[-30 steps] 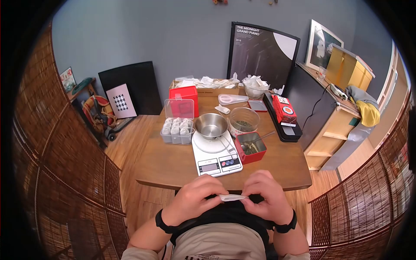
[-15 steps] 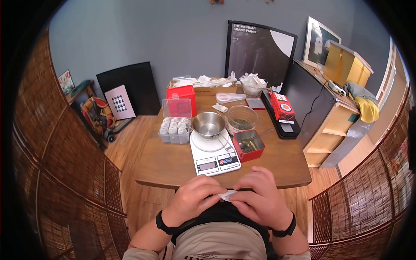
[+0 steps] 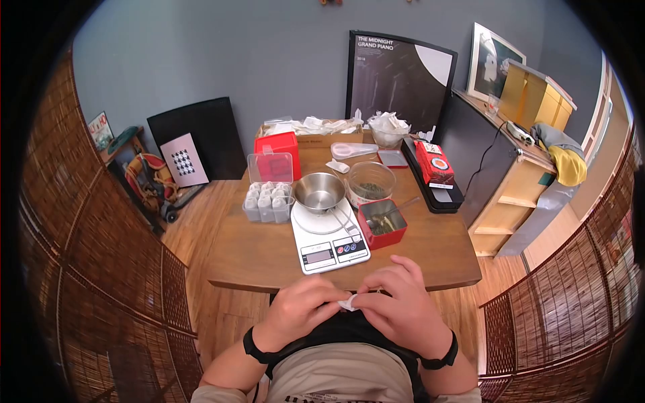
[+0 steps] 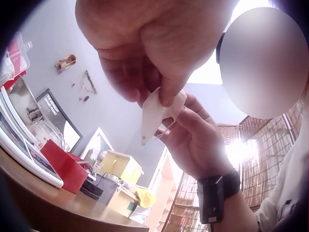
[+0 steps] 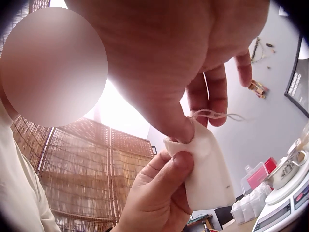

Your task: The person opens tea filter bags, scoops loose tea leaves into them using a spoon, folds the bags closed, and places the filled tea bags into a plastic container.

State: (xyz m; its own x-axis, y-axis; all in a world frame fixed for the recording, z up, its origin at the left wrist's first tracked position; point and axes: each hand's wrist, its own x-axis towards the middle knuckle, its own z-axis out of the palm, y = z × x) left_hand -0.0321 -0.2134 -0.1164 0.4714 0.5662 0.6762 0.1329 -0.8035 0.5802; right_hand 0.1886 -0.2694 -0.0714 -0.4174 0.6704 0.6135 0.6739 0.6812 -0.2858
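Close in front of the person, just below the table's near edge, both hands meet at a small white drawstring tea bag (image 5: 210,169). The left hand (image 3: 306,305) pinches its side between thumb and fingers. With thumb and forefinger, the right hand (image 3: 406,309) pinches the bag's mouth, and its other fingers stand extended. A thin looped string trails from the mouth in the right wrist view. In the head view the fingers hide most of the bag. Across from the hands stand a white kitchen scale (image 3: 330,254) bearing a steel bowl (image 3: 320,192), and a red tin (image 3: 388,238) of dried leaves.
A lidded clear box (image 3: 267,213) of filled white bags stands left of the scale. Behind are a glass bowl (image 3: 371,176) with leaves, a red box (image 3: 287,149), a cardboard box (image 3: 322,142) of white bags and a red packet (image 3: 433,164). Woven screens (image 3: 127,269) flank the table.
The right hand has moved left, closer to the left fingertips, and raised its forefinger side. The bag, earlier stretched as a thin strip between the hands, now shows as a small bunched piece.
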